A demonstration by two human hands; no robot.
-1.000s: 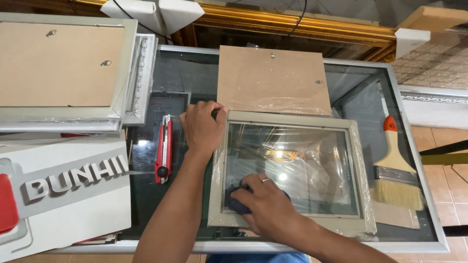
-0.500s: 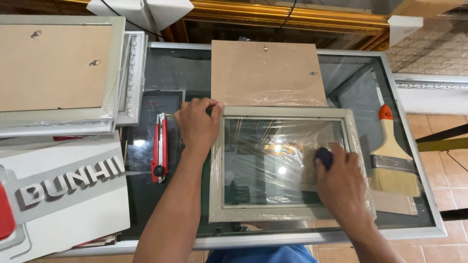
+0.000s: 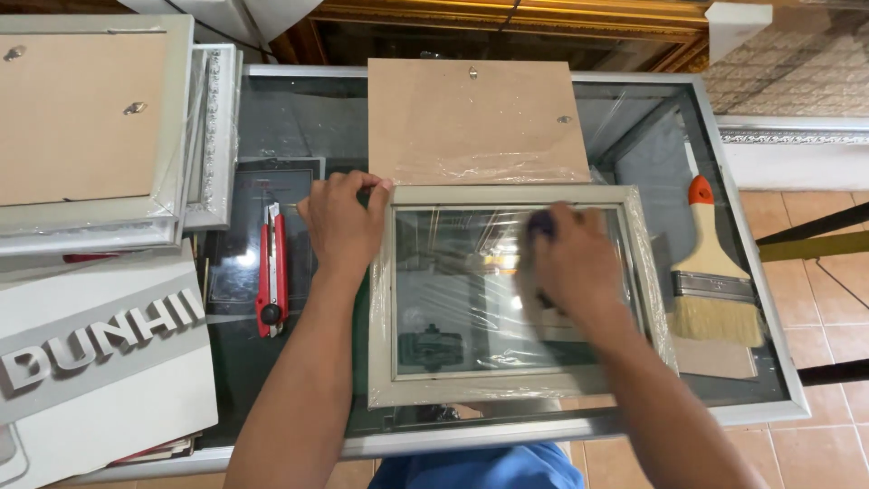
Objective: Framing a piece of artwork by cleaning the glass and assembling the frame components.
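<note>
On the glass counter (image 3: 272, 127), the picture frame (image 3: 516, 389) lies under both hands.

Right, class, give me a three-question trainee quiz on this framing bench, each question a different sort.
1. True or false: the left hand rests on the grey rectangular plastic-wrapped picture frame.
2. Which lies right of the frame? A) red utility knife B) orange-handled wide bristle paintbrush
3. Fill in: the right hand presses a small dark ____ on the glass.

Key: 1 true; 2 B; 3 pad.
</note>
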